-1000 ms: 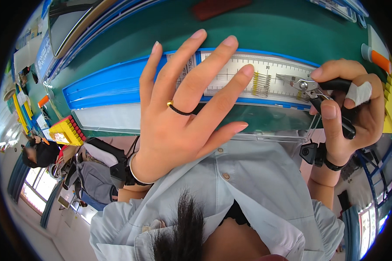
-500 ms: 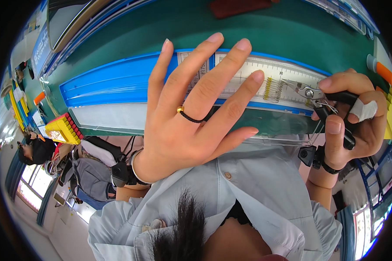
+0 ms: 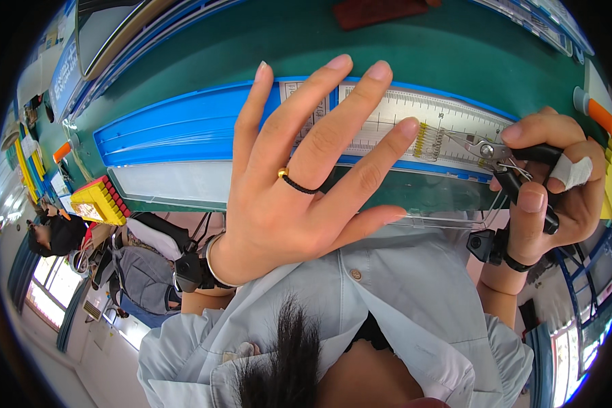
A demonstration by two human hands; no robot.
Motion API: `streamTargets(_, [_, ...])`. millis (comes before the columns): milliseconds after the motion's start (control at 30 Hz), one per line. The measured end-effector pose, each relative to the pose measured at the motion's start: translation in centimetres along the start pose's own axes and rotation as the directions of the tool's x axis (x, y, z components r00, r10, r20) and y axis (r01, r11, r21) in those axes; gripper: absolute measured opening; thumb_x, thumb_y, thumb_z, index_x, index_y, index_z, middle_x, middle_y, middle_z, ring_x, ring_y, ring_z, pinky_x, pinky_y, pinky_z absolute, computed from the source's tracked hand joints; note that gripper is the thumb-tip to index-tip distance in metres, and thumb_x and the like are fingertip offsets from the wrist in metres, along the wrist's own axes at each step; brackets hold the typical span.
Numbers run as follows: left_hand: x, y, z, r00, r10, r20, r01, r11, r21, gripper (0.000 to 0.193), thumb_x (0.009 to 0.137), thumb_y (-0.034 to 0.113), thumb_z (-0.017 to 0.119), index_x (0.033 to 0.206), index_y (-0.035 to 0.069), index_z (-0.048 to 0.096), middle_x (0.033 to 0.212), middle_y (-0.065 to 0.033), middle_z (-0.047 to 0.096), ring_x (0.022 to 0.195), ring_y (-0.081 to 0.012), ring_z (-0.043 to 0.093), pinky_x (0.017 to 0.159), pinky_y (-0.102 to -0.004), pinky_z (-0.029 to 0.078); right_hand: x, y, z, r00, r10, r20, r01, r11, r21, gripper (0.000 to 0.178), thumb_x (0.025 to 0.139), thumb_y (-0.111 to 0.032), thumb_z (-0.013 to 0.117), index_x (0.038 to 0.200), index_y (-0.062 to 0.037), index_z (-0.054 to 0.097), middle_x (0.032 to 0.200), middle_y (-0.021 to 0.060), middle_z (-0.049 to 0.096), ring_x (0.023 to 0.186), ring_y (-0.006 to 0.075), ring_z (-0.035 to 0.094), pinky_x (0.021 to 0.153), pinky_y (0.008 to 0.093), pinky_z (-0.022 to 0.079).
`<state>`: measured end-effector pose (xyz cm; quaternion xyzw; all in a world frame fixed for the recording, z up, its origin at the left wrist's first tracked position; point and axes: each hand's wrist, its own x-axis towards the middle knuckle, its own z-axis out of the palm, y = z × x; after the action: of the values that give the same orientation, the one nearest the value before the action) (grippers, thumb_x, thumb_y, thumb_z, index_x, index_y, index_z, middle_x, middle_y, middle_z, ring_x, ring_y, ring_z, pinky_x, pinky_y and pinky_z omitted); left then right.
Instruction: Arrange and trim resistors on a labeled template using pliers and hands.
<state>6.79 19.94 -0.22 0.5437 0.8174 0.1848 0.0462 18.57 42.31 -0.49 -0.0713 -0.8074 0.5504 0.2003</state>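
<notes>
My left hand [image 3: 299, 183] is spread with its palm down over a long blue tray [image 3: 177, 122]. Its index fingertip rests beside a yellow coil spring [image 3: 423, 141] on a white plate with ruled scales [image 3: 381, 112]. A thin silver spring [image 3: 438, 145] lies right next to the yellow one. In my right hand [image 3: 557, 183] are small pliers [image 3: 486, 151] with black handles, thumb and fingers wrapped round them. The pliers' metal jaws point left, close to the silver spring; whether they grip it I cannot tell. White tape covers one right finger.
A clear plastic lid [image 3: 177, 185] runs along the tray's near side. On the green table [image 3: 442, 54] lie a dark red case [image 3: 381, 12] at the back and an orange-and-white object [image 3: 595, 109] at right. A yellow-and-red box [image 3: 100, 202] sits at left. Books [image 3: 95, 75] stand far left.
My left index fingertip has come slightly closer to the yellow spring. The pliers have shifted a little right and nearer to me. The whole view has moved slightly.
</notes>
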Motion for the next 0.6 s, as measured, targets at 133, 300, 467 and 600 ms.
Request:
streamTargets(133, [0.04,0.06,-0.02,1.0,0.005,0.005,-0.005,1.0,0.024,0.063,0.084,0.065,0.056,0.118,0.016,0.077,0.137,-0.0186,0.062,0.128,-0.0374,0.056,0.111,-0.0598,0.035,0.11,-0.04,0.08,1.0,0.005,0.007,-0.005,1.0,0.014,0.036,0.095,-0.027,0.07,0.091,-0.0075,0.04,0.103,0.0285,0.064,0.075,0.0156,0.054,0.054,0.021,0.05])
streamTargets(300, [0.06,0.07,-0.08,1.0,0.006,0.015,-0.007,1.0,0.026,0.064,0.084,0.065,0.056,0.118,0.016,0.077,0.137,-0.0188,0.062,0.128,-0.0376,0.055,0.111,-0.0602,0.035,0.14,-0.04,-0.17,1.0,0.002,0.019,-0.002,1.0,0.001,0.035,0.095,-0.026,0.07,0.091,-0.0075,0.04,0.103,0.0285,0.064,0.074,0.0152,0.054,0.054,0.0206,0.05])
streamTargets(467, [0.03,0.01,-0.06,1.0,0.013,0.013,-0.013,1.0,0.022,0.063,0.083,0.064,0.058,0.119,0.016,0.077,0.137,-0.0188,0.062,0.128,-0.038,0.056,0.111,-0.0609,0.035,0.29,-0.05,-0.16,1.0,-0.017,0.023,0.017,1.0,-0.009,0.031,0.096,-0.022,0.068,0.091,-0.0074,0.04,0.103,0.0286,0.064,0.073,0.0144,0.054,0.054,0.0203,0.05])
streamTargets(600, [0.09,0.08,-0.11,1.0,0.008,0.017,-0.009,1.0,0.013,0.063,0.083,0.063,0.059,0.12,0.016,0.076,0.137,-0.0191,0.062,0.128,-0.0382,0.056,0.111,-0.061,0.035,0.36,0.1,-0.34,0.999,-0.037,0.035,0.039,0.998,-0.042,0.029,0.096,-0.019,0.067,0.089,-0.0078,0.041,0.101,0.0271,0.066,0.071,0.0136,0.053,0.055,0.0199,0.048])
